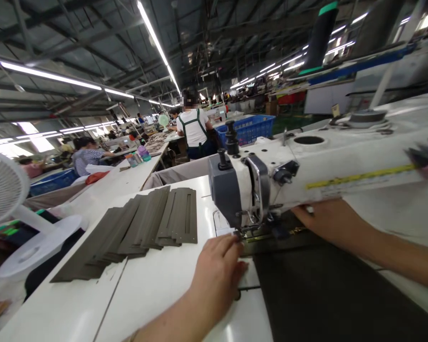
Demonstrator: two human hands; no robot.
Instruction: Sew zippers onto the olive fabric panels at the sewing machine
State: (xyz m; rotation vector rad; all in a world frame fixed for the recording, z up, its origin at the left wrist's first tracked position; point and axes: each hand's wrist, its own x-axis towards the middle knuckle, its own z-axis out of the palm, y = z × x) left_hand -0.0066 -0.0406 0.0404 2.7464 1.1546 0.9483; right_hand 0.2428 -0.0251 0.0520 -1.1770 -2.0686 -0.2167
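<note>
One dark panel [328,294] is spread partly beneath the sewing machine [231,190], flanked by the loosely curled left hand [217,266] and partly hidden right hand [323,217], whether gripped by either cannot be told, the yellow tape's [360,176] markings being too blurred to be read.

No text, label or number is legible.

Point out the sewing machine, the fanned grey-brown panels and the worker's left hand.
Sewing machine [324,156]: head view, on its white arm.
Fanned panels [137,228]: head view, mid-row, on a panel's flat face.
Left hand [218,266]: head view, on its back.
</note>
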